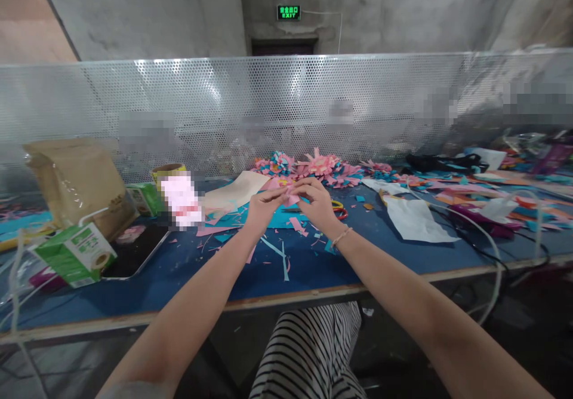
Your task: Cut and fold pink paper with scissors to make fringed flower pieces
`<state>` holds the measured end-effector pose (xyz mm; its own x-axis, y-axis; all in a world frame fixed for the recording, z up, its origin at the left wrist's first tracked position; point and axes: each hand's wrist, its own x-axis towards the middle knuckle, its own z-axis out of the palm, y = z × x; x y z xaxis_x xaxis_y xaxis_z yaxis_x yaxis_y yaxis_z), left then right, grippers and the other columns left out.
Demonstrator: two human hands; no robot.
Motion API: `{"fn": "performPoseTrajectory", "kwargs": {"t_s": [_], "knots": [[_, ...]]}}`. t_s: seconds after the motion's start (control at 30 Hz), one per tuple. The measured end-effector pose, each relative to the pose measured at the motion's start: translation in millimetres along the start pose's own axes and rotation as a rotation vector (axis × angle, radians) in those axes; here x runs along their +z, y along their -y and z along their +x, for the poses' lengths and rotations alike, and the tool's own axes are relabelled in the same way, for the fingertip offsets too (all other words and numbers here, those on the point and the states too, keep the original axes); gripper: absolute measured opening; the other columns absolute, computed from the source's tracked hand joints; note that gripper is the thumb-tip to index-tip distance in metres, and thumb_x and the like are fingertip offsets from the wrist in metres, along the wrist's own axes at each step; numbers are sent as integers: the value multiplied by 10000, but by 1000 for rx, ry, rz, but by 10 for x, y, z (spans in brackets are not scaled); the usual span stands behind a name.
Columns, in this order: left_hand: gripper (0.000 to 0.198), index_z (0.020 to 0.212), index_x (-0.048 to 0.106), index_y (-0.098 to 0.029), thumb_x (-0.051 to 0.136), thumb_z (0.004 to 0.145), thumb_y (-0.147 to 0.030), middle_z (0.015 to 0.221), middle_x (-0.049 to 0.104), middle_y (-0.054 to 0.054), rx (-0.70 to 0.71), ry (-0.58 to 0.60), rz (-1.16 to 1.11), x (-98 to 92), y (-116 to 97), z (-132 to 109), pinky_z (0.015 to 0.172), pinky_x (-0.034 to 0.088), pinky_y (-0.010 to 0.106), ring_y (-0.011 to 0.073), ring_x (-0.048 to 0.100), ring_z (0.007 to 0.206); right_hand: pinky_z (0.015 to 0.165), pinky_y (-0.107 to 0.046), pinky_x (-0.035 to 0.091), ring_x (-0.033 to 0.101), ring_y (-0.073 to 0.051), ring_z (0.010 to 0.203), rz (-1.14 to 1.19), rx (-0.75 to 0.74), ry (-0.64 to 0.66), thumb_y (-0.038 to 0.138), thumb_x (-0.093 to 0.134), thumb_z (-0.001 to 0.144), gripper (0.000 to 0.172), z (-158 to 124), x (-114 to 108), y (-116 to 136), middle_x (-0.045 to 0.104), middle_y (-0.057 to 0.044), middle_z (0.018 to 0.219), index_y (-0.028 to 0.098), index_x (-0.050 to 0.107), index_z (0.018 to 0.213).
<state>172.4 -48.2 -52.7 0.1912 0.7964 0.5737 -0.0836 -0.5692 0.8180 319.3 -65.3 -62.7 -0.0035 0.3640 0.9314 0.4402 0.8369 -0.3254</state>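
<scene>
Pinched pink paper (292, 198) with the fingertips of left hand (265, 206) and right hand (316, 200) close together, with next to no gap at the tips, over a blue sheet (281, 218) near the middle of the bench (322, 270). Could not tell exactly how each thumb met the paper, being too small and blurred there. Looked thin and light, probably soft enough to bend at a touch, more apt to crease or tear than to slip. Seemed best held by the edges or at a gathered fold, in a light pinch, without tugging on any narrow strip. Saw scissors (341, 210) just beside the right hand, and pink and blue scraps (299, 226) near both hands. Beyond the hands, found a fringed paper pile (320, 169) in pink and blue. Farther left, noticed a cream sheet (244, 189), a tape roll (169, 167) behind a lit screen (181, 199), and a green carton (80, 254); to the right, a white sheet (416, 220).
</scene>
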Motion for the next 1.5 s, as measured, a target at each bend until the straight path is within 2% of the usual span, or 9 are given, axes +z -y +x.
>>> {"fn": "performPoseTrajectory", "kwargs": {"t_s": [0.23,0.43,0.6,0.83,1.0,1.13,1.3,1.5], "knots": [[233,797,704,-194,697,590,-301,931,679,69,28,-2,37,-5,21,5,874,446,366,210,599,939,741,-320,477,543,-150,839,-69,1,-27,25,498,649,250,15,-7,40,549,-32,860,213,625,753],[257,777,706,-167,713,558,-303,778,698,50,-70,-28,30,31,-22,-22,763,484,345,193,627,763,733,-314,469,535,-152,837,-94,23,-26,22,475,646,258,4,0,42,545,-32,854,206,618,759],[282,795,706,-170,714,554,-316,780,698,42,-90,-64,7,26,-22,-30,766,479,341,189,623,756,725,-308,478,543,-160,864,-58,52,-12,47,491,658,244,-7,14,34,558,-41,888,210,628,778],[283,830,701,-182,694,584,-323,837,695,46,-56,-52,-23,23,33,-22,777,476,338,187,619,806,780,-338,466,544,-164,869,-49,48,10,47,497,648,238,-14,28,16,562,-35,868,211,636,750],[290,826,702,-177,693,586,-340,826,694,48,-80,-45,-17,34,16,-32,736,478,322,177,615,762,749,-327,478,537,-163,874,-27,68,19,54,506,651,225,-27,32,-9,542,-37,881,207,626,764],[336,869,691,-166,700,582,-340,817,691,52,-129,4,-68,50,-6,-40,693,480,310,158,608,708,682,-299,489,527,-160,857,-14,80,14,55,500,651,209,-34,34,-25,526,-41,879,198,610,756],[309,859,692,-182,693,592,-337,815,689,48,-55,9,3,29,3,-29,715,476,313,168,607,757,715,-319,479,517,-162,846,-18,82,10,100,536,673,129,-34,27,-17,509,-40,863,196,597,734],[244,819,697,-196,690,597,-296,976,662,71,80,12,68,8,-16,-10,831,450,342,199,587,935,744,-342,468,522,-167,822,-10,80,-7,92,537,661,130,-21,19,16,518,-35,830,197,595,710]]}}
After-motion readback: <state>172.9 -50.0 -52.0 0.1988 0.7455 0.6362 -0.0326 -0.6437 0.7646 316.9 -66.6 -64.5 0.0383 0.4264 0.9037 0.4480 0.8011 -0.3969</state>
